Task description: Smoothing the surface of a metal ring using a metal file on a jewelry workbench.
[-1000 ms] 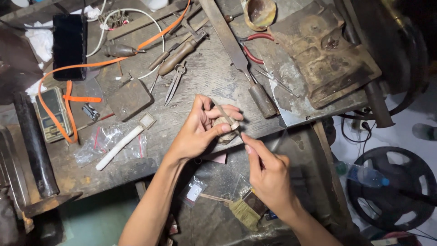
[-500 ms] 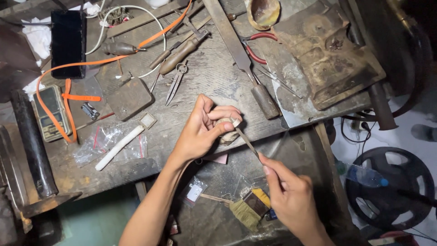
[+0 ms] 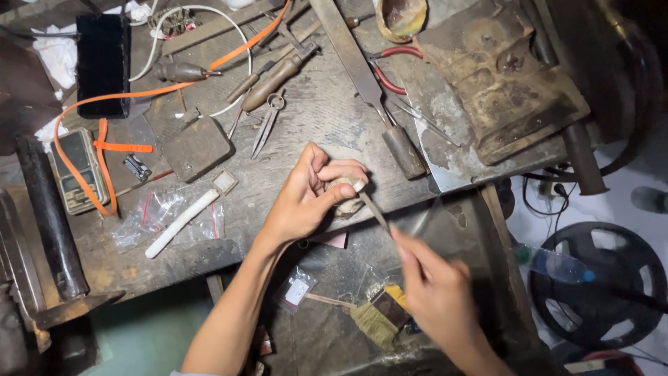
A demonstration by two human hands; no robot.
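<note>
My left hand (image 3: 309, 195) is curled around a small pale piece (image 3: 356, 186) held at the front edge of the worn wooden workbench (image 3: 313, 118). My right hand (image 3: 435, 296), blurred with motion, grips a thin file-like tool (image 3: 374, 209) whose tip touches that piece. The right hand sits lower and to the right, over a lower shelf (image 3: 334, 278). What the piece is exactly I cannot make out.
On the bench lie a large file (image 3: 369, 87), dividers (image 3: 268, 122), red-handled pliers (image 3: 386, 69), an orange cord (image 3: 139, 90), a small scale (image 3: 76, 170), a white rod (image 3: 182, 221) and a black box (image 3: 103, 63). A brush (image 3: 372, 320) lies on the shelf. A wheel (image 3: 598, 285) sits on the floor at right.
My right hand has drawn back down and to the right along the thin tool. The left hand has stayed in place, holding the piece.
</note>
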